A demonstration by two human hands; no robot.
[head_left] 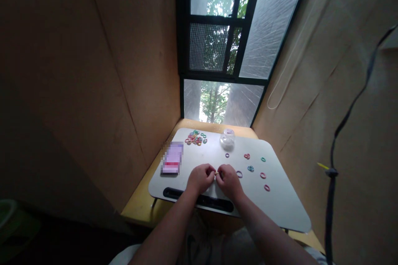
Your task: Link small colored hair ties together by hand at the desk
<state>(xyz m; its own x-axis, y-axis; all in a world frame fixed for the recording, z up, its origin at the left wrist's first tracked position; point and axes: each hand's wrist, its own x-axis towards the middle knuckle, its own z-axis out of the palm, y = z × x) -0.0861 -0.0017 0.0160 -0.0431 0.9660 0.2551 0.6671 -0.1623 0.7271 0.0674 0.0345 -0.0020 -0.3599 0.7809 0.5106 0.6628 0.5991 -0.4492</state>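
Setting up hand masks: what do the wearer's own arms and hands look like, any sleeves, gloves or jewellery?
Left hand and right hand ungloved. Forearms bare, no sleeves over them; no watch, bracelet, cable or marking visible. Fingers too small in view to rule out rings. Pale cloth shows beside the arms at the bottom edge; can't tell if it's sleeve.

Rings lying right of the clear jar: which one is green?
The lone green ring, just right of the reddish cluster. It alone is plain green; the others there look pinkish, purple or bluish.
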